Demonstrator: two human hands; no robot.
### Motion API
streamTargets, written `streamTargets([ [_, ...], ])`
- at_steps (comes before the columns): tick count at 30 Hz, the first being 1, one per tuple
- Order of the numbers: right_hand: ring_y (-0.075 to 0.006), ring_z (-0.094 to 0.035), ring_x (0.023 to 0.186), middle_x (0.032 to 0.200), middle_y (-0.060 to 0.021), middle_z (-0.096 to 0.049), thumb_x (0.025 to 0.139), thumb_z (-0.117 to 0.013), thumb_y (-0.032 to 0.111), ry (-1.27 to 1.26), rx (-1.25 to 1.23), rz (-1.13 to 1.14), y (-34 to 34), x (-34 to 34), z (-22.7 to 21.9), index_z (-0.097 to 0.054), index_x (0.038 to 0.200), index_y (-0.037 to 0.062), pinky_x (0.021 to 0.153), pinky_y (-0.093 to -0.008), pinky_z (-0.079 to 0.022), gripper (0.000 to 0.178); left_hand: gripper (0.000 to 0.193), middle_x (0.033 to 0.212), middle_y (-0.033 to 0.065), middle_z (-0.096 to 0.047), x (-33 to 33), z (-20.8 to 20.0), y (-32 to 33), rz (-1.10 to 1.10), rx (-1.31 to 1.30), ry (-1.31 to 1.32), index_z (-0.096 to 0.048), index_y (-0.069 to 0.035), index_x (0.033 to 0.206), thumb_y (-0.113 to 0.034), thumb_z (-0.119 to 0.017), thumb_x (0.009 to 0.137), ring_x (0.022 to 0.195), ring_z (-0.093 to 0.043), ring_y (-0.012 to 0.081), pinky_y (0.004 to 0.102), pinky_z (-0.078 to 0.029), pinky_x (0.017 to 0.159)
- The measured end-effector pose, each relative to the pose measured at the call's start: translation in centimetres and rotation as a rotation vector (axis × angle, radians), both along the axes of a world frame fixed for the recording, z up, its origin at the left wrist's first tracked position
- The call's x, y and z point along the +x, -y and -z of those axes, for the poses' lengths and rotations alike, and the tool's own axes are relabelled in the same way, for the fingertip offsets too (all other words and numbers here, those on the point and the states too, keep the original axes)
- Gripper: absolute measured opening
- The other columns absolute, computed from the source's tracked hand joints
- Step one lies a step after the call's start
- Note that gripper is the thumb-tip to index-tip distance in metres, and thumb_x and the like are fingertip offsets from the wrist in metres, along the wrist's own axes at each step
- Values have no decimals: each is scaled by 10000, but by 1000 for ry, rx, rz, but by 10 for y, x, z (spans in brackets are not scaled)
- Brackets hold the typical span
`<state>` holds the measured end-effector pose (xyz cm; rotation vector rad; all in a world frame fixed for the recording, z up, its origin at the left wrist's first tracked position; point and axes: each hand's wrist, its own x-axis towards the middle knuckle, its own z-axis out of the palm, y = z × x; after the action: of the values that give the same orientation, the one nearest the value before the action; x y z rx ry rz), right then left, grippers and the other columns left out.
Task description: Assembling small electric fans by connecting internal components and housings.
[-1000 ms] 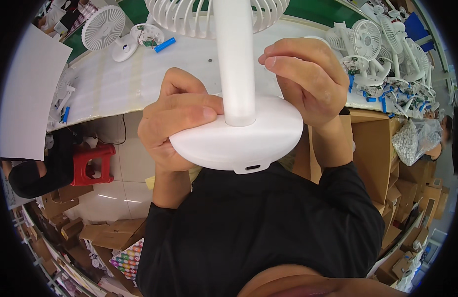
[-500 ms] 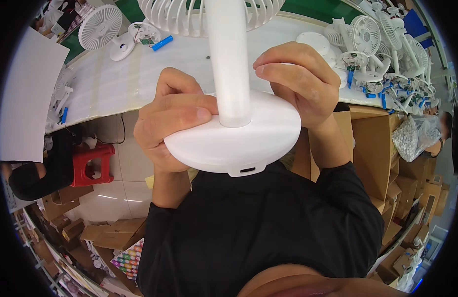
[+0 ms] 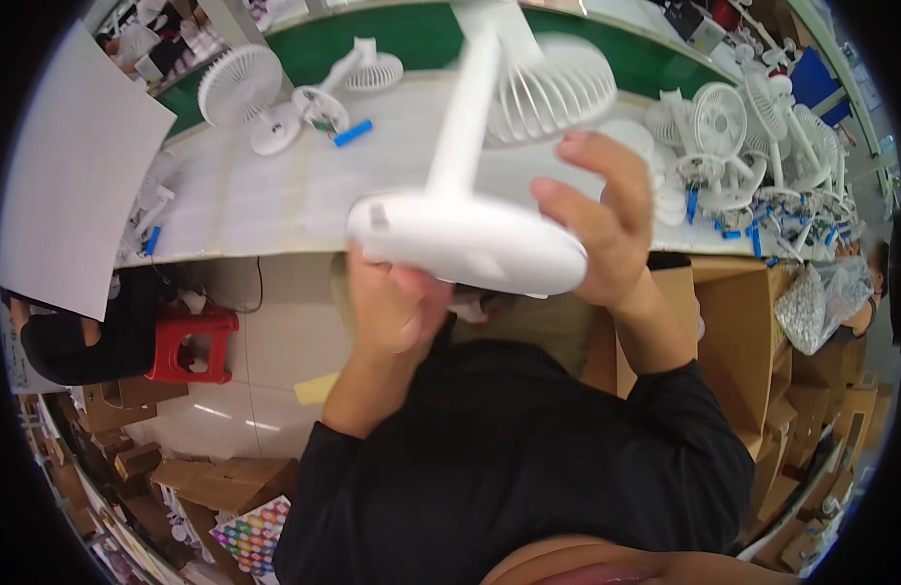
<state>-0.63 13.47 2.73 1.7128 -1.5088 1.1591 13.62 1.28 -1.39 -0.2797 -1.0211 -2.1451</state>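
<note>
A white desk fan [image 3: 465,136], blurred by motion, is held up tilted in front of me, with its round base toward me and its caged head at the far end of the stem. My left hand [image 3: 397,307] is closed on the left part of the base from below; some of its fingers are hidden under it. Beside the right end of the base is my right hand [image 3: 606,219], its fingers bent and spread apart. Its palm side is close to the base edge; whether it touches cannot be made out.
Beyond lies a white-topped workbench [image 3: 265,205]. Standing at its back left are a fan [image 3: 241,88] and an opened one with a blue cell [image 3: 353,134]. Several fans [image 3: 720,122] crowd the right. Cardboard boxes [image 3: 728,341] stand below; a red stool [image 3: 195,346] is at left, near another person.
The fan has turned and tipped, so its head has swung to the right and its base has rotated. My left hand has shifted under the base; my right hand's fingers have spread.
</note>
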Motion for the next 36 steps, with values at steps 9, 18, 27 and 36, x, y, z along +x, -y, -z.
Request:
streamTargets([
  [9, -338, -518, 1044, 1146, -175, -562, 689, -658, 73, 146, 443, 442, 4, -6, 29, -611, 1103, -7, 879, -427, -361, 425, 414, 1272, 112, -581, -52, 51, -15, 371, 728, 274, -449, -15, 1341, -240, -538, 1006, 1086, -608, 146, 286, -525, 914],
  [18, -366, -624, 867, 986, -193, -669, 723, -653, 62, 290, 1015, 37, 21, -63, -10, -629, 984, 30, 773, -422, -473, 264, 398, 1186, 120, -618, -59, 63, 27, 473, 305, 347, -505, -4, 1293, -174, -619, 951, 1034, -617, 164, 282, -520, 856],
  [27, -349, -672, 734, 876, -161, -711, 666, -724, 38, 255, 520, 386, 50, -114, -38, -622, 1029, 31, 657, -402, -517, 377, 86, 911, 94, -648, -43, 41, 114, -210, -131, 610, -597, -26, 981, -43, -560, 905, 814, -619, 179, 262, -491, 775],
  [36, -347, -647, 664, 824, -140, -693, 844, -595, 145, 57, 771, 543, 138, -110, 31, -568, 1099, 43, 616, -430, -514, 276, 61, 802, 53, -605, -32, 71, 140, -433, 29, 632, -596, -44, 904, -70, -546, 927, 729, -558, 139, 239, -466, 739],
])
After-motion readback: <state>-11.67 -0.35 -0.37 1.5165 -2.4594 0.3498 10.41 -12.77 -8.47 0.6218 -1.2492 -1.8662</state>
